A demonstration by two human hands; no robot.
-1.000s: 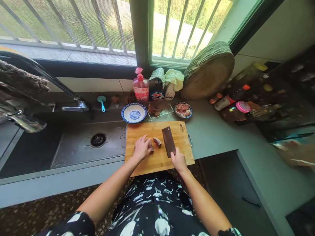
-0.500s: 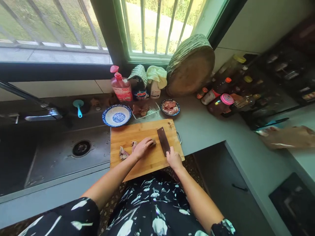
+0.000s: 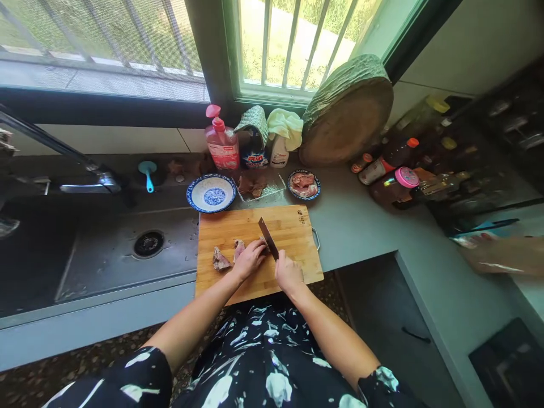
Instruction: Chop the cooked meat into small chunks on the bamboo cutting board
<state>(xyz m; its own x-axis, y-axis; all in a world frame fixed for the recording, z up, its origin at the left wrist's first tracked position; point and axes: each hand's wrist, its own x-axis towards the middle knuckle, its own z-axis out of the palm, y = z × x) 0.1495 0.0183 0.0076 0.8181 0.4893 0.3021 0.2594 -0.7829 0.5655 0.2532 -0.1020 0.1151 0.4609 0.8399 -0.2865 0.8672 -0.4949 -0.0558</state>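
A bamboo cutting board (image 3: 293, 232) lies on the grey counter beside the sink. My right hand (image 3: 288, 273) grips the handle of a dark cleaver (image 3: 268, 238), its blade on edge right beside my left fingers. My left hand (image 3: 249, 258) presses down on a piece of meat that it mostly hides. Two cut meat pieces (image 3: 221, 259) lie on the board just left of that hand.
An empty blue-and-white bowl (image 3: 211, 193), a wire tray with meat (image 3: 255, 186) and a small dish of raw meat (image 3: 304, 185) stand behind the board. Bottles (image 3: 221, 144) and a round wooden block (image 3: 347, 113) line the window. A steel sink (image 3: 127, 249) lies left. Another person's hand (image 3: 501, 255) rests at right.
My left hand shifted from the left pieces onto the meat nearer the cleaver. The cleaver turned from flat to edge-down and moved left against my fingers. The camera swung about.
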